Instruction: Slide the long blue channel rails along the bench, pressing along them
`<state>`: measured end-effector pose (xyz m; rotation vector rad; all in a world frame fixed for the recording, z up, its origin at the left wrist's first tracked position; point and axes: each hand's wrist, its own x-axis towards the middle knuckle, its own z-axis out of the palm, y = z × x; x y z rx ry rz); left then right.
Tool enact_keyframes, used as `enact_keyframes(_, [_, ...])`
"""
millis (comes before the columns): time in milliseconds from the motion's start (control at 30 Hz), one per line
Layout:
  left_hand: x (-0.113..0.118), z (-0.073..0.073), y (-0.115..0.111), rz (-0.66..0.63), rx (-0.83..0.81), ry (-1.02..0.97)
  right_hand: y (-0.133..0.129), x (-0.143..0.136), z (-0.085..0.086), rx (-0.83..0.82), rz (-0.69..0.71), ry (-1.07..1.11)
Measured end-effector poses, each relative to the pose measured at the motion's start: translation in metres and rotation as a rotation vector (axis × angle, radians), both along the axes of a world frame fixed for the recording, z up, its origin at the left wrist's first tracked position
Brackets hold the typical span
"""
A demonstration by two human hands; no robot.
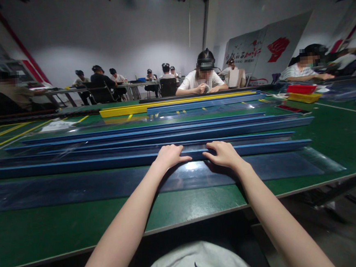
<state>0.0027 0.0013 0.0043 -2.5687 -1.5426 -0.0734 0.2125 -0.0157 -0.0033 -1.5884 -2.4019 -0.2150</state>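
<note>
A long blue plastic channel strip lies lengthwise across the green table. My left hand grips it near the middle, thumb along the near side and fingers over the far edge. A short gap to the right, my right hand holds the same strip in a mirrored grip, its thumb pointing inward. My fingertips are hidden behind the strip. Between the strip and the table's near edge lies a flat, shiny clear plastic strip, running beneath both wrists.
More blue strips lie parallel just beyond. Farther back are a yellow strip, a lighter blue strip, a red tray, a yellow tray and a flat red-edged object. A co-worker sits opposite.
</note>
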Motion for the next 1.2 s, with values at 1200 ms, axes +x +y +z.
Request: enact_keyframes(1200, [0.0012, 0.0019, -0.0022, 0.006, 0.002, 0.002, 0.0026, 0.0021, -0.0034, 0.022, 0.003, 0.003])
